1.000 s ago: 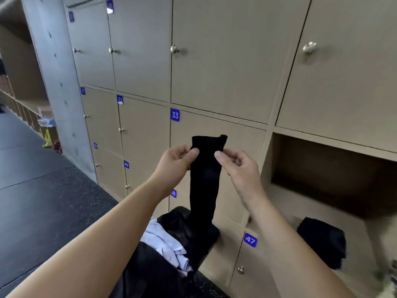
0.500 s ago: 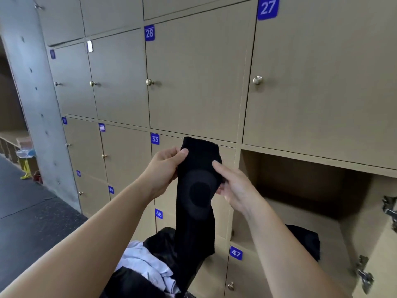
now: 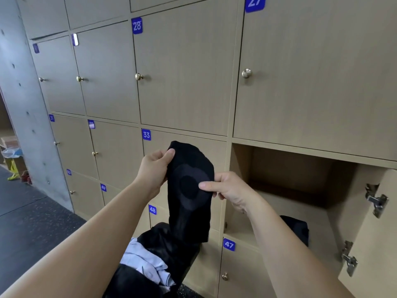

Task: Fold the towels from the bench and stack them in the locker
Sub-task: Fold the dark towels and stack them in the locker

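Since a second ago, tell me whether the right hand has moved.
Yes. Measured against label 33, the right hand has dropped lower and rightward, from the top edge of the black towel to its ringed middle.

Lower end of black towel (image 3: 189,190) blends w/ dark pile (image 3: 182,254), can't tell where it stops. Pile's cut off by bottom edge; whatever's under it hidden. In open locker (image 3: 290,168), folded dark cloth (image 3: 298,229) partly behind right forearm (image 3: 279,244). Its door (image 3: 373,233) cut by right edge. "27" label (image 3: 254,3) clipped at top. Tiny labels (image 3: 35,48) at far left unreadable. Fingertips of left hand (image 3: 153,171) behind towel.
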{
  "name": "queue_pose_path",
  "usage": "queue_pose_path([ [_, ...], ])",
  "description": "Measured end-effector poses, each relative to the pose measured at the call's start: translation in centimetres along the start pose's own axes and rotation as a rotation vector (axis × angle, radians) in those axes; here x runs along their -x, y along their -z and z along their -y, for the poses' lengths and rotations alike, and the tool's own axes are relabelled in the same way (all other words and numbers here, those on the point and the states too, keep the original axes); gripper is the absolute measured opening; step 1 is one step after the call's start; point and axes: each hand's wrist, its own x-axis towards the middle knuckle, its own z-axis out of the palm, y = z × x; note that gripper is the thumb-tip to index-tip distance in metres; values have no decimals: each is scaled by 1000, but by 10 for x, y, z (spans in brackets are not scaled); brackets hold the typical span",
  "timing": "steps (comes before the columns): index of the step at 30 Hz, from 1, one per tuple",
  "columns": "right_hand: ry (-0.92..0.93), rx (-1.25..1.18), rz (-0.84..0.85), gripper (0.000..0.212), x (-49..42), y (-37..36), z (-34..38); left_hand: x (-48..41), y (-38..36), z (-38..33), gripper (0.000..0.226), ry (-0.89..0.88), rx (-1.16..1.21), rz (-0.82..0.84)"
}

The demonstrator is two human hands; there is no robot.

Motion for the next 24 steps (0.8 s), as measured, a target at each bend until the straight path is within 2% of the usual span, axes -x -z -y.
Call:
queue_pose_path([
  [2,39,-74,-60,9,1,-1,1,2,1,6,50,98,45,41],
  [4,72,-115,-128,7,0,-3,1,10,2,17,62,225,36,177],
  [6,84,-139,-188,6,-2,-6,-2,18,-1,35,56,277,6,272],
  [9,51,-151,-228,9,-1,-5,-9,22,-5,53,32,262,37,247],
  [12,-9,-126,-139,13,4,1,-18,23,-7,57,23,224,60,196],
  [14,-43,-15,-98,9,8,4,-23,24,-10,57,22,203,53,161],
  [16,-40,44,-131,10,10,7,-28,25,-14,57,23,177,16,105],
  [19,-9,43,-214,16,11,10,-29,23,-16,58,49,159,-68,48],
  [21,-8,35,-252,20,11,10,-30,23,-16,56,54,180,-85,132],
  [24,2,3,-293,18,11,12,-31,25,-17,54,23,171,-111,301],
])
